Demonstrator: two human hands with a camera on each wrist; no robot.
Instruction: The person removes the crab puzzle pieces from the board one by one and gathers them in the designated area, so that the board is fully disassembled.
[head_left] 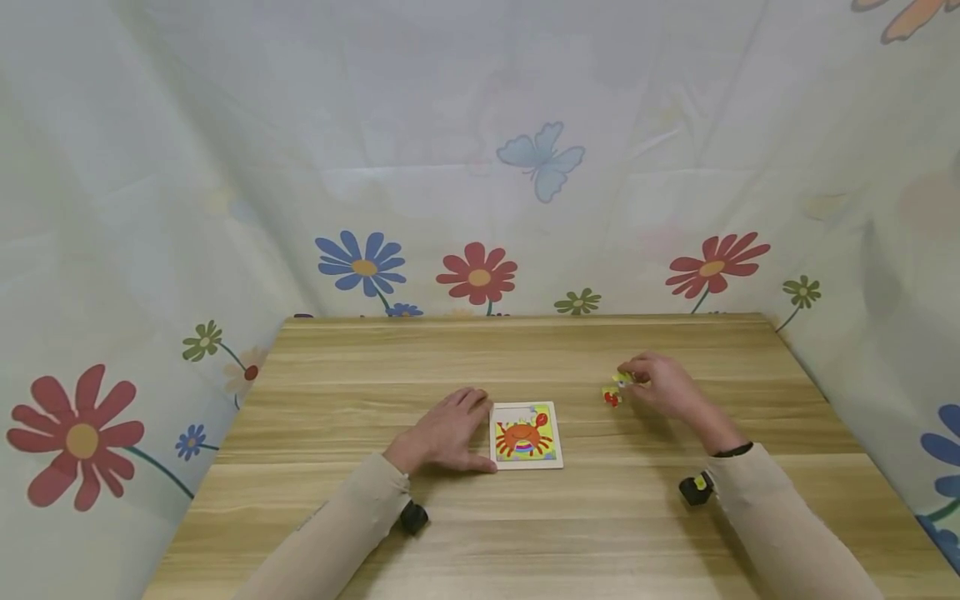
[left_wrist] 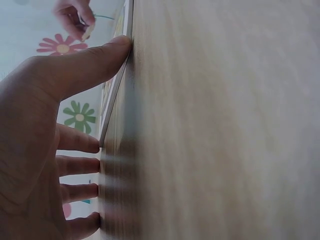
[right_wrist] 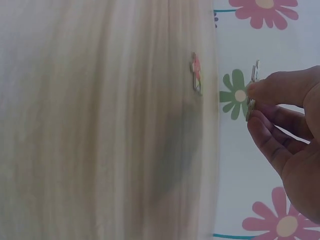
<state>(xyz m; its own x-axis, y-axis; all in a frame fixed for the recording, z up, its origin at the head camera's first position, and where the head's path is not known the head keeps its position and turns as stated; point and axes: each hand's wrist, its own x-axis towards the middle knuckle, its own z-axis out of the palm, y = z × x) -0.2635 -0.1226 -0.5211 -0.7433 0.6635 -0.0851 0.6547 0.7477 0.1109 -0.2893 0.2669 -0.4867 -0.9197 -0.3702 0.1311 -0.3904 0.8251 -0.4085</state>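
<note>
A square crab jigsaw puzzle in a pale tray (head_left: 557, 442) lies flat on the table. A pale gap shows along the upper left of its picture. My left hand (head_left: 450, 432) rests at the tray's left side, fingers spread. Its thumb touches the tray's near edge and its index fingertip the far corner, as the left wrist view shows. To the right, my right hand (head_left: 666, 388) pinches a yellowish puzzle piece (head_left: 622, 379) between thumb and fingers, above the table. A second puzzle piece (right_wrist: 197, 75), red and yellow, lies flat just below it.
The wood-grain table (head_left: 525, 533) ends at a pale curtain (head_left: 420, 167) printed with flowers and a butterfly, which hangs behind it and at both sides. A small black device (head_left: 696, 489) sits at my right wrist, another black device (head_left: 414, 517) at my left.
</note>
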